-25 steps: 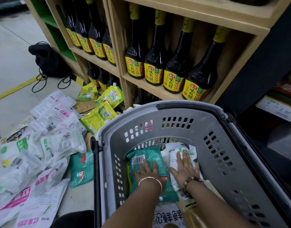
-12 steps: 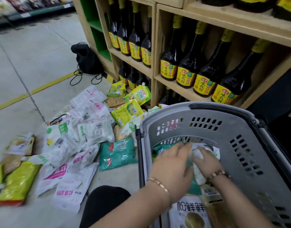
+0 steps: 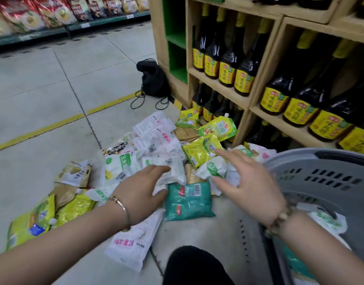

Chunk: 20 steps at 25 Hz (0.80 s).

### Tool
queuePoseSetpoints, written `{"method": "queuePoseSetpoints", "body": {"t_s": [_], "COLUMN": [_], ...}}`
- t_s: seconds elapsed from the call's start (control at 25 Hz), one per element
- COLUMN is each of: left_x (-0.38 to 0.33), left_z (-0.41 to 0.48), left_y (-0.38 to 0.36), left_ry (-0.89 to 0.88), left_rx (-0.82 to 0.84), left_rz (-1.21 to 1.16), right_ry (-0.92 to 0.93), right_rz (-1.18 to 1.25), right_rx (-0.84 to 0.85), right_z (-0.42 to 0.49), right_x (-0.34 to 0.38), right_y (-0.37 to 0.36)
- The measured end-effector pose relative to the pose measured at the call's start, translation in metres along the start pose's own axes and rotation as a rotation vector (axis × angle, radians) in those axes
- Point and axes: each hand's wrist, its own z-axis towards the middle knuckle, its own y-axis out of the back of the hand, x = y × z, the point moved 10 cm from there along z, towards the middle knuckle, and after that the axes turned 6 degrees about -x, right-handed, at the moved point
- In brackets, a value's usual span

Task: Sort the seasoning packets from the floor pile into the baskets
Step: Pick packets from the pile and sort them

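Observation:
A pile of seasoning packets (image 3: 156,145) lies on the floor in white, yellow-green and brown. A teal packet (image 3: 187,201) lies at its near edge. My left hand (image 3: 140,192) hovers over the pile just left of the teal packet, fingers relaxed, holding nothing. My right hand (image 3: 249,182) is spread open above the white and green packets to the right of the teal one, empty. The grey basket (image 3: 321,177) stands at the right with a few packets inside, mostly hidden by my right arm.
A wooden shelf (image 3: 246,103) of dark sauce bottles (image 3: 228,64) rises right behind the pile. A black bag (image 3: 154,79) with cords sits on the floor beside it. More yellow and brown packets (image 3: 53,208) lie at the left. My dark knee (image 3: 193,264) is at the bottom.
Both hands have left the basket and swung left over the floor pile. The view has turned left with them, so the basket now sits at the right edge.

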Motion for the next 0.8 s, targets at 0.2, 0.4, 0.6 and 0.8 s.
{"method": "queuePoseSetpoints", "body": {"t_s": [0.2, 0.4, 0.6, 0.8], "left_x": [0.131, 0.221, 0.280, 0.305], "left_z": [-0.031, -0.074, -0.095, -0.110], "left_y": [-0.034, -0.121, -0.191, -0.254], "left_ry": [0.149, 0.315, 0.450, 0.613], "left_rx": [-0.037, 0.069, 0.156, 0.278], "left_rz": [0.049, -0.001, -0.017, -0.097], "right_ry": [0.044, 0.031, -0.012, -0.017], "right_rz": [-0.146, -0.266, -0.405, -0.480], "right_rx": [0.302, 0.519, 0.682, 0.784], "right_z": [0.034, 0.020, -0.006, -0.016], "right_x": [0.017, -0.010, -0.047, -0.069], "right_y": [-0.162, -0.291, -0.357, -0.407]}}
